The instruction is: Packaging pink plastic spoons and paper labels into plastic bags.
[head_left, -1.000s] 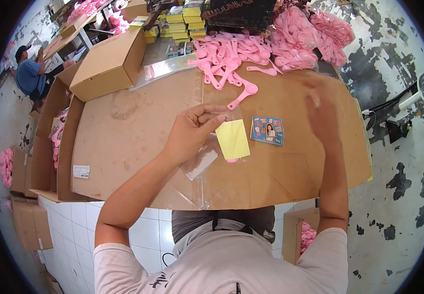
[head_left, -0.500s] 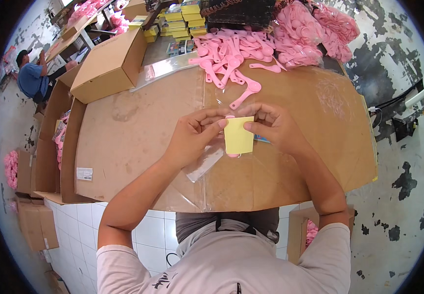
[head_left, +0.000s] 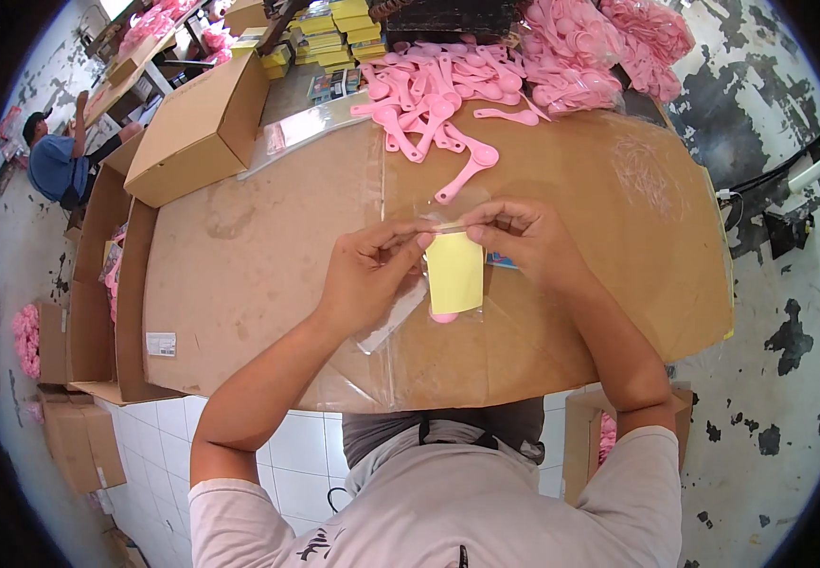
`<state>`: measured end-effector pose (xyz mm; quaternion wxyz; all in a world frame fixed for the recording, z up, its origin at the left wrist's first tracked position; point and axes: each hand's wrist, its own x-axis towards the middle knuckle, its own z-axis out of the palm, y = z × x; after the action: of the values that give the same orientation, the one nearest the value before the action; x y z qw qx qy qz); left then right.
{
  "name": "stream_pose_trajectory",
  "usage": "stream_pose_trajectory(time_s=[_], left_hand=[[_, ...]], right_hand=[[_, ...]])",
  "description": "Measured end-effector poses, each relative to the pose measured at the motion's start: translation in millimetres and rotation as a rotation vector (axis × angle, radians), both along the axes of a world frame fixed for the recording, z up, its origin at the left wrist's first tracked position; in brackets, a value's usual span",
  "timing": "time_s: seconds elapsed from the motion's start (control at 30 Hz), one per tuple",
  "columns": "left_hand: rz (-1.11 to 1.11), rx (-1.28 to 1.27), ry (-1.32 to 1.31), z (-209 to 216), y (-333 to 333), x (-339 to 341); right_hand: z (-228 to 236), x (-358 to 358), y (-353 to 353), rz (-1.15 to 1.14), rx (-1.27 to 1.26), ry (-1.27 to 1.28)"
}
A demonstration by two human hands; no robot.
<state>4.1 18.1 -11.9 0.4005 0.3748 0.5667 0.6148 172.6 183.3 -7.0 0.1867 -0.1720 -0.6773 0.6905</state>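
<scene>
Cardboard-topped bench, and I'm pinching both hands, left hand and right hand, onto this flimsy, slippery clear bag along its top edge.

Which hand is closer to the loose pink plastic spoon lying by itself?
Right. The right hand sits just below the loose pink plastic spoon; the left hand is farther down-left.
</scene>
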Motion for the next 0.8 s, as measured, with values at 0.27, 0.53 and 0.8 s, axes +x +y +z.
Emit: stream_pose_trajectory(time_s=[0.27,0.53,0.8], left_hand=[[-0.085,-0.013,0.003,-3.3,-1.2,-13.2],[-0.088,-0.014,-0.068,-12.1,0.4,-19.3],[-0.079,-0.033,-0.03,-2.4,3.9,-17.1]], right_hand=[[-7.2,3.5,8.9,0.02,0.083,-0.011],[1.3,5.7,10.1,0.055,0.146,-0.05],[-0.7,3.0,7.7,0.155,0.029,0.015]])
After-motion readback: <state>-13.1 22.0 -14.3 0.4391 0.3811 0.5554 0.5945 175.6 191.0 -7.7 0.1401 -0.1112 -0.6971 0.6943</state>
